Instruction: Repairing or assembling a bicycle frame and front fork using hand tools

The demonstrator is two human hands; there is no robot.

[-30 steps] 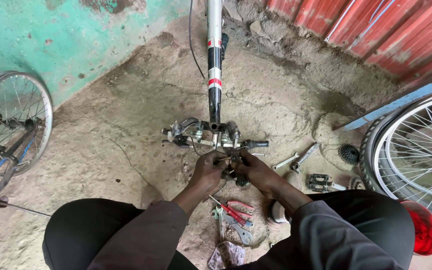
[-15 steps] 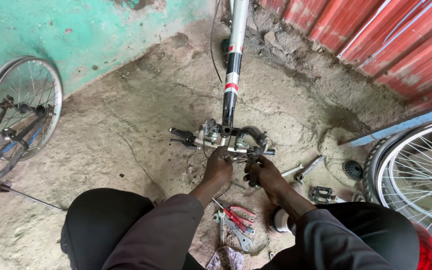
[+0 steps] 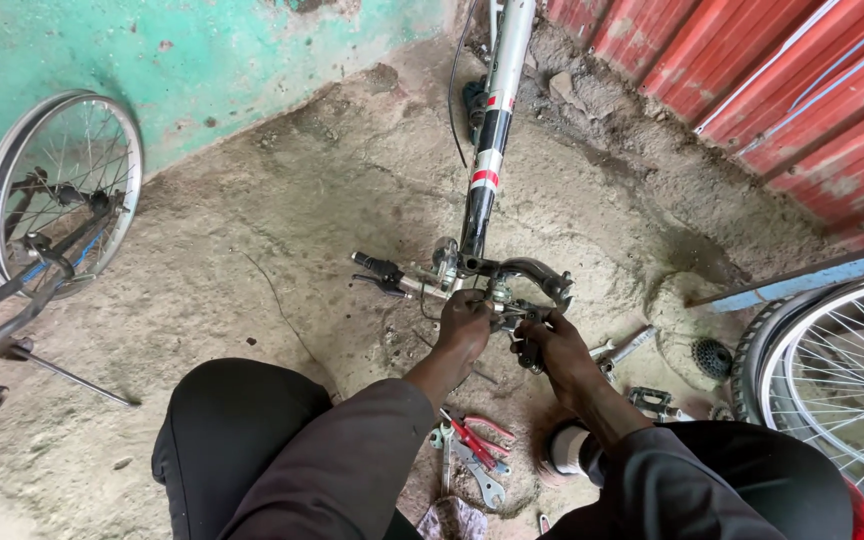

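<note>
A bicycle frame (image 3: 492,130), white, black and red, lies on the dirt floor with its handlebar (image 3: 422,285) toward me. My left hand (image 3: 464,322) is closed on the handlebar at the stem. My right hand (image 3: 557,345) grips a small dark tool or part pressed against the stem clamp (image 3: 507,310); what exactly it holds is hidden by the fingers. Both hands touch the bar, close together. My knees in dark trousers frame the bottom of the view.
Red-handled pliers (image 3: 477,435) and a wrench (image 3: 482,478) lie between my knees. A spanner (image 3: 624,348), a pedal (image 3: 652,402) and a cog (image 3: 712,357) lie to the right. One wheel (image 3: 57,190) leans at the green wall, another wheel (image 3: 837,390) at right.
The view has shifted, so the frame and handlebar now sit further right and tilted. Both hands stay on the stem area, with small movements only.
</note>
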